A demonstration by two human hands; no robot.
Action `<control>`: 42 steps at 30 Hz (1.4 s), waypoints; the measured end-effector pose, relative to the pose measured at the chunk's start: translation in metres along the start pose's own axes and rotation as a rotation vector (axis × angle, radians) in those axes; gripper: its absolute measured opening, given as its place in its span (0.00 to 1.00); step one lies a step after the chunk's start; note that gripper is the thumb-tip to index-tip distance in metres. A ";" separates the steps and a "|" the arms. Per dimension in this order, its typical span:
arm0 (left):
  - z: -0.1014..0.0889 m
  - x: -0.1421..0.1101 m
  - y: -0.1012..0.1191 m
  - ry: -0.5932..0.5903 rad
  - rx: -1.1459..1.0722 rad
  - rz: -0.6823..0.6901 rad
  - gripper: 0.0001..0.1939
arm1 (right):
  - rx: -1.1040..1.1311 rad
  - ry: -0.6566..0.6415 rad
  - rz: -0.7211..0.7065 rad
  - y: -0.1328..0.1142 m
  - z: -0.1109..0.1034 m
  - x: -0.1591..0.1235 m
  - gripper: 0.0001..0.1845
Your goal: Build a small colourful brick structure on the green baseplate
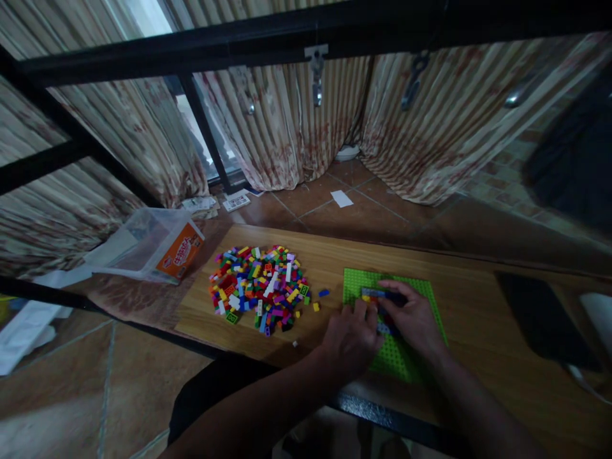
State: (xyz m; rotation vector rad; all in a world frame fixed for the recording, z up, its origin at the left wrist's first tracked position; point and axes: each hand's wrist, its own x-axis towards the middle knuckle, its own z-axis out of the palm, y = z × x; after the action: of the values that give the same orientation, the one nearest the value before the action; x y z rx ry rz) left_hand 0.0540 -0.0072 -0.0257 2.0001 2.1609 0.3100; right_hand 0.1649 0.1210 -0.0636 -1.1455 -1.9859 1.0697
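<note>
Both hands work over a green studded baseplate [423, 290] on the wooden table. My right hand [415, 319] reaches in from the right, thumb and forefinger closed around the dark end of a grey-blue row of building bricks [374, 292]. Beside it, my left hand [352, 335] has its fingers curled and pressed down by a small yellow brick [366, 298]; what lies under those fingertips is hidden. More blue-grey bricks [384, 328] show between the hands on the plate. A heap of mixed coloured bricks [262, 287] lies to the left.
Loose blue [324, 292] and yellow [316, 306] bricks lie between heap and plate. A clear plastic box [138, 248] with an orange label stands past the table's left end. A dark flat device [545, 319] with a cable lies at right. A black rail [268, 38] crosses above.
</note>
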 end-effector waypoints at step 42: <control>-0.021 0.010 -0.046 0.040 -0.680 -0.032 0.10 | 0.099 -0.383 -0.188 -0.038 -0.015 -0.020 0.10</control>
State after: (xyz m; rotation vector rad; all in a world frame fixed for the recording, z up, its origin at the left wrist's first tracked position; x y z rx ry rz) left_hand 0.0035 -0.0010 -0.0182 1.5703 1.7611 0.9368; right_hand 0.1709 0.0969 -0.0253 -0.7241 -2.2469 1.3458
